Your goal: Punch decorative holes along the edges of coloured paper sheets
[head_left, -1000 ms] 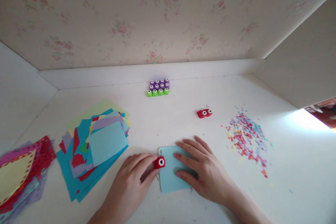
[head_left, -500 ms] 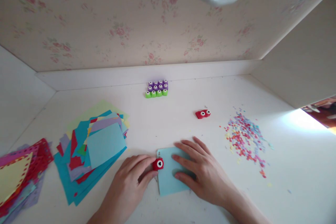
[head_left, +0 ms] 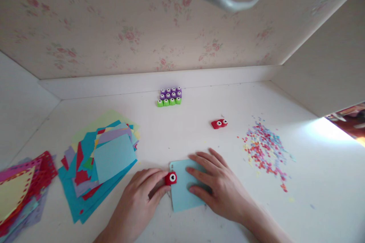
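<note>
Clamped between thumb and fingertips of the left hand (head_left: 139,193): small red plastic craft punch (head_left: 171,180), set at the left edge of a light blue paper sheet (head_left: 181,194). Round white cap (head_left: 172,177) directed upward, with a dark heart-shaped mark on top. Compact in body, with slot direction and long axis hard to tell under cap and fingers.

Sheet laid flat on the white tabletop (head_left: 196,117), left edge running near to far with a slight tilt. Small punched openings at the far left corner. Right part covered by the right hand (head_left: 221,186), palm down, fingers and thumb spread apart, some fingertips past the far edge. Long axis of sheet not determinable with that part hidden.

Other items, by position:
- Beyond the sheet, near the back: block of purple and green plastic punches (head_left: 169,97), white caps up, dark marks too small to identify.
- Ahead and right: two red plastic punches (head_left: 219,123), side by side, caps up.
- Far right: scattered multicoloured paper confetti (head_left: 265,146).
- Left: overlapping pile of coloured paper sheets (head_left: 114,157).
- Far left: stack of coloured paper with perforated edges (head_left: 17,190).
</note>
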`<state>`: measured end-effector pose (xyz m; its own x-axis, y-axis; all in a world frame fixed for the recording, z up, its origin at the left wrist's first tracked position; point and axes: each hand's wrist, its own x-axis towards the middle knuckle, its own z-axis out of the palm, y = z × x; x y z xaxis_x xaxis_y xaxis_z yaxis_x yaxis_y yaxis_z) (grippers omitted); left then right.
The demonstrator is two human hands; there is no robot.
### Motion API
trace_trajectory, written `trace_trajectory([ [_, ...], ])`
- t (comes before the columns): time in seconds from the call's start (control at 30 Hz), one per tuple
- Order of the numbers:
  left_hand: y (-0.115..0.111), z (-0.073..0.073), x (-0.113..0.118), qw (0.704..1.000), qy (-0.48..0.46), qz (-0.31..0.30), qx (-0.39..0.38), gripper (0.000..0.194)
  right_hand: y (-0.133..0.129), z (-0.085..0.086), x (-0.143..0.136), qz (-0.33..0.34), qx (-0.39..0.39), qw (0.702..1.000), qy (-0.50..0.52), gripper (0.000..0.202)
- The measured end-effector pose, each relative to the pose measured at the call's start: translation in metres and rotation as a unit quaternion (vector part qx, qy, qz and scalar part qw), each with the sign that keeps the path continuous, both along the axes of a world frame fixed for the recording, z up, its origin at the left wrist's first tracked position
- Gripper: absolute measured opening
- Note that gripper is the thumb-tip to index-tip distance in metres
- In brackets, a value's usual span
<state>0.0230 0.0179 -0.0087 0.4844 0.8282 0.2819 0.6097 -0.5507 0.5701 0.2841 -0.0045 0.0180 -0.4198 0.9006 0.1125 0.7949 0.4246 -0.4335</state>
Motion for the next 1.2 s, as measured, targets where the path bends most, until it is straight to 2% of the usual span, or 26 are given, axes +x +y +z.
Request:
trace_trajectory([
  [0.47,0.0,0.002,0.0,1.0,-0.01,0.005,-0.015,0.027,0.001,0.001,0.0,0.0,-0.013,1.0,-0.004,0.036],
  [0.6,0.003,0.016,-0.001,0.996,-0.026,0.016,-0.087,0.033,0.0,0.002,0.0,-0.002,-0.017,1.0,-0.001,0.036],
  [0.73,0.01,0.034,0.008,0.983,-0.057,0.037,-0.173,0.022,0.0,0.002,0.001,0.004,-0.02,1.0,0.006,0.037],
  [0.8,0.012,0.039,0.015,0.976,-0.054,0.044,-0.206,0.024,0.0,0.002,0.001,0.005,-0.018,1.0,0.009,0.037],
  [1.0,0.015,0.038,0.027,0.969,-0.025,0.015,-0.243,0.026,-0.002,0.0,0.002,0.001,-0.004,1.0,0.016,0.037],
  [1.2,0.027,0.041,0.038,0.947,0.005,0.06,-0.316,0.019,-0.004,-0.003,0.004,0.008,0.005,1.0,0.022,0.037],
])
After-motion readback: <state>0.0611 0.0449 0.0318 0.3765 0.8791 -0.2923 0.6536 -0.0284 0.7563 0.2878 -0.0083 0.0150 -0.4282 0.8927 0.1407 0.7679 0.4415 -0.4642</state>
